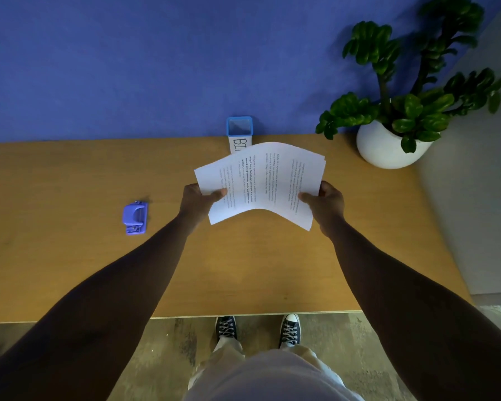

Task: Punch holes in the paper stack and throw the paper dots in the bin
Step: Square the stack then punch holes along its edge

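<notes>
I hold a stack of printed white paper [261, 180] above the middle of the wooden table [70, 270]. The sheets bow upward in the middle. My left hand [198, 199] pinches the stack's left edge, thumb on top. My right hand [326, 202] pinches its right edge the same way. A blue-purple hole punch [135, 217] lies on the table well to the left of my left hand. A small blue bin [239, 129] with a white label stands at the table's back edge, partly hidden behind the paper.
A leafy green plant in a round white pot [388, 149] stands at the table's back right corner. A blue wall [156, 68] runs behind the table. The table's front edge is just before my shoes.
</notes>
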{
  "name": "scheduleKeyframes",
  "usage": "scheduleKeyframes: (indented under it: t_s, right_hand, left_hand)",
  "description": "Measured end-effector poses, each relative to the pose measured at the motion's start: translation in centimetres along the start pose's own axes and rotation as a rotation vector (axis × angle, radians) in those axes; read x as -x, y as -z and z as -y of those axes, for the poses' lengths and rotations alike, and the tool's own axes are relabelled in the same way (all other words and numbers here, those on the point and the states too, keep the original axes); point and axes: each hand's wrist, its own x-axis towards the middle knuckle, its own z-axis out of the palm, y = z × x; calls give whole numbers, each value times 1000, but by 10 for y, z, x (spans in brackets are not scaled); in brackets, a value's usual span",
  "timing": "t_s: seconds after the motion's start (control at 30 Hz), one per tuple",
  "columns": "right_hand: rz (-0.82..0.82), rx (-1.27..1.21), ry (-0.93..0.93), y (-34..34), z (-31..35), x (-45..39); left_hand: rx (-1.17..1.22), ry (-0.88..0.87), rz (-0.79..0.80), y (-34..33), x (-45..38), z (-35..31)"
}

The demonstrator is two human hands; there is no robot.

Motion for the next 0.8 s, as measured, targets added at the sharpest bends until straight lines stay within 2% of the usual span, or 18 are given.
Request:
scheduleKeyframes:
  t_s: [0.17, 0.4, 0.67, 0.8]
  right_hand:
    - [-4, 27, -5, -2, -8, -2]
    - [-47, 72, -82, -2, -20, 0]
    - [-66, 65, 8, -3, -15, -2]
    - [-42, 45, -98, 0, -21, -1]
  left_hand:
    - [50, 0, -63, -9, 7, 10]
    - [-11, 81, -50, -11, 10, 28]
    - [8, -20, -86, -8, 8, 20]
    - [-53, 23, -48, -5, 7, 30]
